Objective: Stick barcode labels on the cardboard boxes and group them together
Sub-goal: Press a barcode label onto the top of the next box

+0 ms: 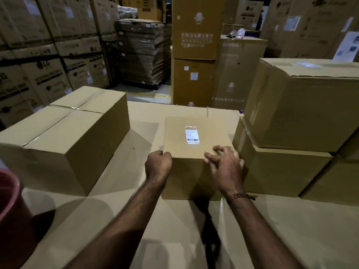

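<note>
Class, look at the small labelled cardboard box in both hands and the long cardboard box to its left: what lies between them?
Head view: only bare cardboard surface separates the small labelled box from the long box.

Label (192, 135) print too small for reading; right hand (226, 167) covering box (194, 146) corner; red bucket (11, 210) running off left edge.

A single head-worn wide-angle view looks forward and down, close over the flat brown cardboard work surface (272, 230), facing stacked warehouse cartons (58, 55).
</note>
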Demonstrator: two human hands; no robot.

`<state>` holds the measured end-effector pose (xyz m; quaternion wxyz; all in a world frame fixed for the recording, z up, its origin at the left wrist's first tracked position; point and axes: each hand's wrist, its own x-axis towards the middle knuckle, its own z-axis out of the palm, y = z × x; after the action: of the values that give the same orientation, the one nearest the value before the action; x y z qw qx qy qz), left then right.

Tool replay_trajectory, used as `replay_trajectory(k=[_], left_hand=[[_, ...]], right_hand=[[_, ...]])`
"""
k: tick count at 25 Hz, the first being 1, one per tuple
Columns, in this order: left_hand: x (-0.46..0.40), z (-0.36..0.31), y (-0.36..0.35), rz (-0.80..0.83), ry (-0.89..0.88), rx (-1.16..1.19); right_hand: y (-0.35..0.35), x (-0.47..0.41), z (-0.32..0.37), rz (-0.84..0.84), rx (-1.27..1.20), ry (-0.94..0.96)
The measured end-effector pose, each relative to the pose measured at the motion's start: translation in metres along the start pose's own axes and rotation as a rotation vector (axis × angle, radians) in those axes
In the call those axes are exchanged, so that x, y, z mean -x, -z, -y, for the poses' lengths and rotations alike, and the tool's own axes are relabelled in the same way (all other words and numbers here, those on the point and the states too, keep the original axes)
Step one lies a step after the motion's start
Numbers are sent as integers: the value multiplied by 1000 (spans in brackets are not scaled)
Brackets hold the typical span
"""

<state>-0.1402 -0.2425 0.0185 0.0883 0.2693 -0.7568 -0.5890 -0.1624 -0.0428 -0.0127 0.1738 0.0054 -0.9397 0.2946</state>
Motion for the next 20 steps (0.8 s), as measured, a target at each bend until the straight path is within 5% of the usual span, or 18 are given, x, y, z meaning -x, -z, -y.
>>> replay_trajectory(k=[11,20], left_hand=[[40,44,105,-136,65,18],[77,80,182,5,15,-193]], right_hand=[[1,95,75,89,-74,27],[14,198,125,42,-23,-24]])
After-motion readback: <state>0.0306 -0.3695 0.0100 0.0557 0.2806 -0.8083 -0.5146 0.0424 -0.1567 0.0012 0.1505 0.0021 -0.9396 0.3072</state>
